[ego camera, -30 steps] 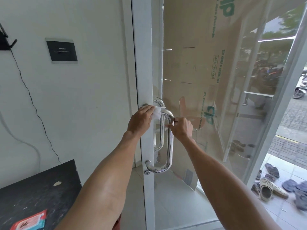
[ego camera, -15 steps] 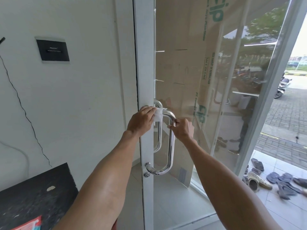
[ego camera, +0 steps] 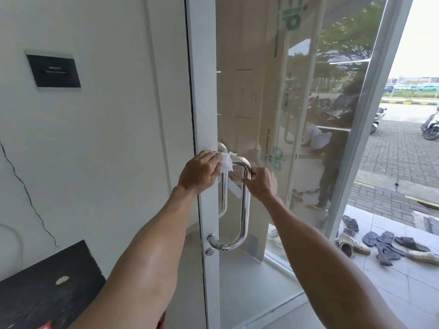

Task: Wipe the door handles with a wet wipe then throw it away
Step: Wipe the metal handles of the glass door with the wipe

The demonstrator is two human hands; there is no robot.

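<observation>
Wiping the top bend of the near handle

Your left hand [ego camera: 200,170] is clamped on the wet wipe [ego camera: 225,162], pressing it to the door handle [ego camera: 244,205] at its upper curve; your right hand [ego camera: 261,184] is closed on the bar, steadying it. Since a second ago the wipe has barely shifted and the door has swung wider, so most of the bar looks unwiped.

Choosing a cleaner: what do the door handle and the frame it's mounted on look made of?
Door handle: polished metal tube, likely stainless steel or chrome plated; it mirrors its surroundings. Door frame: white, matte, probably painted or coated metal, though the coating hides what is beneath.
</observation>
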